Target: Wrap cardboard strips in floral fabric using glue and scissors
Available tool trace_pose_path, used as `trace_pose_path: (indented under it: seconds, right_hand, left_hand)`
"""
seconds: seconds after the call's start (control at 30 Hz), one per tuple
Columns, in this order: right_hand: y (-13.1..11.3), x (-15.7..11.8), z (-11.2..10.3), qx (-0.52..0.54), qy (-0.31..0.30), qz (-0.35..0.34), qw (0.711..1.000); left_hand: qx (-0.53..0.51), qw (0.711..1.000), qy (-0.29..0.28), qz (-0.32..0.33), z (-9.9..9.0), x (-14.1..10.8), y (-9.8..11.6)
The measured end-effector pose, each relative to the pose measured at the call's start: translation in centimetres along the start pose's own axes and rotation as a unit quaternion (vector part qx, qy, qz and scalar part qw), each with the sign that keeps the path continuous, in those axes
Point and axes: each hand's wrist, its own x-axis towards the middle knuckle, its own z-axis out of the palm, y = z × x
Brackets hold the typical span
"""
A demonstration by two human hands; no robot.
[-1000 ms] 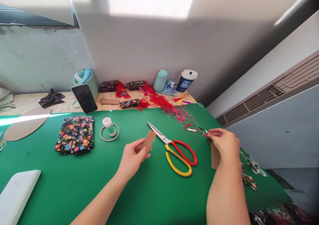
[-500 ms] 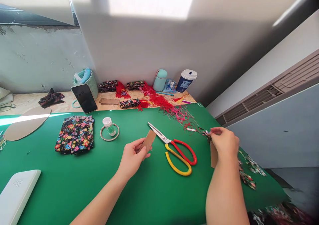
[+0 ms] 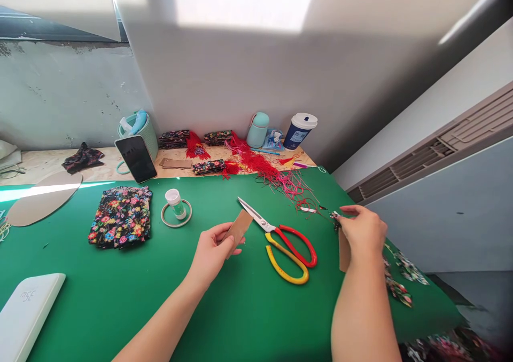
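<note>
A narrow brown cardboard strip (image 3: 242, 226) is pinched between the thumb and fingers of my left hand (image 3: 214, 252), just above the green mat. Beside its tip lie scissors (image 3: 276, 234) with one red and one yellow handle, blades slightly apart. At the right, my right hand (image 3: 363, 231) has its fingers closed at a small floral fabric scrap (image 3: 335, 221); the thumb is hidden. Another cardboard piece (image 3: 343, 252) shows below that hand, partly covered by it. More floral fabric scraps (image 3: 398, 290) lie behind the right forearm.
Folded floral fabric (image 3: 120, 218), a small white-capped bottle (image 3: 175, 204) in a ring, and a power bank (image 3: 32, 308) are at the left. A phone (image 3: 136, 159) leans on a basket. Red tassel threads (image 3: 260, 162), a mint flask (image 3: 258, 130) and a cup (image 3: 300, 132) stand behind.
My right hand has shifted slightly to the right, and the fabric scrap by its fingertips has moved with it. My left hand and the cardboard strip are nearly unchanged.
</note>
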Motion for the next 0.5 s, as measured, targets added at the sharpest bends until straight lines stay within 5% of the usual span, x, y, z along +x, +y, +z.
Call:
trace_pose_path:
  seconds: [0.3,0.5]
  right_hand:
    - [-1.6,-1.3,-1.4,0.031,0.084,-0.011,0.996]
    - [-4.3,-3.1,-1.5,0.123,0.147,-0.106,0.976]
  left_hand:
    - [-0.043,0.999,0.011,-0.025,-0.1,0.1,0.3]
    - [-0.064,0.997,0.028,-0.015,-0.2,0.2,0.0]
